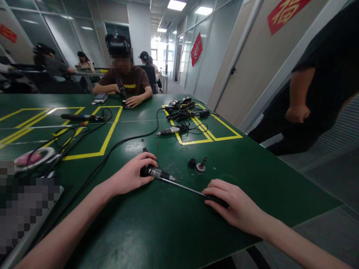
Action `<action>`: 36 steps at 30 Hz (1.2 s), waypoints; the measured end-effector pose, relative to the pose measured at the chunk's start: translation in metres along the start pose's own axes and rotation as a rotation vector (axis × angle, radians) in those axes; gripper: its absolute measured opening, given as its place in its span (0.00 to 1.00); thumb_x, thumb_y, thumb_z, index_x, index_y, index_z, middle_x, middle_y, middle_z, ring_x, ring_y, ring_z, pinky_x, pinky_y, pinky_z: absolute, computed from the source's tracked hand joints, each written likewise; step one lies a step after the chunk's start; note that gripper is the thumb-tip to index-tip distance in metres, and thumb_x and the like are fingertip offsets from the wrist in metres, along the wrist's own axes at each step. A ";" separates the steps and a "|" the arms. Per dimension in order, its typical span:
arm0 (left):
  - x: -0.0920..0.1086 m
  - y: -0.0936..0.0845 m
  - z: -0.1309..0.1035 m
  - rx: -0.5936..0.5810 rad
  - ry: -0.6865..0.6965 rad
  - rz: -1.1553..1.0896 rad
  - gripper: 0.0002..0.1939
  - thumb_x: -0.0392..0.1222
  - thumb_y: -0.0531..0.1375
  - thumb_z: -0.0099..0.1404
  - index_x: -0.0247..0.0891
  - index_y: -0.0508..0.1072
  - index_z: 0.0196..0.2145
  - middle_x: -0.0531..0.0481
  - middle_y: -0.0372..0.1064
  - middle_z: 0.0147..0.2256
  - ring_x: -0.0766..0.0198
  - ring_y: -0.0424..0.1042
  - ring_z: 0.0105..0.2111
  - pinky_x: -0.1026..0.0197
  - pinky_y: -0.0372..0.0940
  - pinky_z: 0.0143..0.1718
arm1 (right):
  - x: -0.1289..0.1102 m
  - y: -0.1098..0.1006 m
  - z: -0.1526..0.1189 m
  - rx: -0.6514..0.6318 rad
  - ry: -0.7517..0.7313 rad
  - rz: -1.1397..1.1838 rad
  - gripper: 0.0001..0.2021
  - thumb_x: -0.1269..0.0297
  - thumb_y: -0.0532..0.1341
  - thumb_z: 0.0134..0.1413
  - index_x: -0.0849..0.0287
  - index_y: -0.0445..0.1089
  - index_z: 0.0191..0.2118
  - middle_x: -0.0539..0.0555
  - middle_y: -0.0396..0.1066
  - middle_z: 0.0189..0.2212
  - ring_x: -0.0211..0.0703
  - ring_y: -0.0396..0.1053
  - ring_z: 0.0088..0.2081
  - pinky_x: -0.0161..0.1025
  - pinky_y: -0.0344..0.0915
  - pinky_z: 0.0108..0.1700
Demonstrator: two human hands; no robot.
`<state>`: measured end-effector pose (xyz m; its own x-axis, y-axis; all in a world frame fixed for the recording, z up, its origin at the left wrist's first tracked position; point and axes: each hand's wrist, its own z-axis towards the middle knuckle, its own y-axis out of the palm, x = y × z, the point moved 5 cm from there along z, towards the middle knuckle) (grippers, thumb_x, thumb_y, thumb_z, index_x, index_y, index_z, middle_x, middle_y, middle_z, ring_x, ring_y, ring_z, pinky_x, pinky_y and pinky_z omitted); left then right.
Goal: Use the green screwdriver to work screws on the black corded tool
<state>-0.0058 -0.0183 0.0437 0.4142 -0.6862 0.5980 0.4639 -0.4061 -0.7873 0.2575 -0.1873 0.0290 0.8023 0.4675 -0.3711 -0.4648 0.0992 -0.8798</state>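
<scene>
Tool [158,173] lies at lower centre of the table [252,175], my left hand [131,175] wrapped around its body, my right hand [235,203] closed on the screwdriver [193,191] handle, while removed parts [198,166] sit just above, so disassembly looks partly done.

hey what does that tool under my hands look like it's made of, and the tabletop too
Tool: its collar and thin shaft look like bare metal, silvery with bright glints; the black rear end under the left hand seems plastic or rubber, hard to tell. The right hand covers the dark tip.
Tabletop: a green, slightly glossy mat, probably rubber or vinyl, judging by the soft reflections of the ceiling lights.
</scene>
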 end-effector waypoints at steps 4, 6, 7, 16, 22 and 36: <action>-0.003 0.001 0.001 -0.015 -0.013 -0.010 0.13 0.43 0.65 0.65 0.42 0.80 0.47 0.42 0.72 0.61 0.47 0.76 0.60 0.43 0.69 0.68 | 0.007 0.003 -0.009 0.054 -0.014 0.002 0.07 0.67 0.60 0.72 0.56 0.77 0.48 0.55 0.77 0.40 0.42 0.76 0.39 0.38 0.74 0.38; -0.004 0.001 0.001 -0.017 -0.014 -0.013 0.14 0.43 0.65 0.65 0.42 0.80 0.48 0.42 0.72 0.62 0.47 0.76 0.61 0.42 0.69 0.69 | 0.006 0.003 -0.010 0.072 -0.025 -0.001 0.07 0.66 0.60 0.73 0.56 0.76 0.48 0.55 0.77 0.40 0.42 0.76 0.39 0.38 0.74 0.38; -0.004 0.002 0.001 -0.017 -0.016 -0.015 0.14 0.43 0.65 0.65 0.42 0.80 0.49 0.42 0.72 0.62 0.47 0.75 0.61 0.42 0.69 0.69 | 0.005 0.002 -0.010 0.078 -0.031 -0.007 0.07 0.66 0.60 0.73 0.56 0.76 0.48 0.55 0.77 0.39 0.42 0.76 0.39 0.38 0.74 0.38; -0.010 0.002 -0.002 -0.006 -0.024 0.001 0.18 0.44 0.66 0.67 0.43 0.81 0.54 0.40 0.70 0.67 0.44 0.72 0.68 0.36 0.65 0.72 | -0.001 -0.009 -0.004 0.050 -0.047 -0.059 0.07 0.67 0.61 0.71 0.58 0.78 0.46 0.56 0.79 0.39 0.42 0.79 0.37 0.38 0.78 0.37; 0.002 0.006 -0.004 0.205 0.120 0.117 0.31 0.51 0.69 0.66 0.43 0.75 0.65 0.37 0.67 0.70 0.38 0.60 0.75 0.30 0.58 0.75 | -0.003 -0.014 0.002 0.134 -0.075 -0.070 0.22 0.62 0.54 0.77 0.57 0.69 0.69 0.63 0.78 0.59 0.50 0.78 0.58 0.49 0.79 0.59; 0.119 0.063 -0.025 0.281 0.365 -0.370 0.09 0.40 0.68 0.65 0.39 0.71 0.33 0.53 0.73 0.30 0.66 0.71 0.29 0.63 0.70 0.32 | -0.062 0.024 0.085 0.129 -0.497 0.565 0.59 0.42 0.69 0.65 0.47 0.25 0.83 0.63 0.40 0.83 0.52 0.43 0.82 0.54 0.48 0.81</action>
<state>0.0536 -0.1407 0.0616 -0.0883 -0.7129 0.6957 0.7363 -0.5171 -0.4365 0.1648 -0.1389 0.0558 0.1805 0.8153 -0.5502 -0.8194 -0.1848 -0.5426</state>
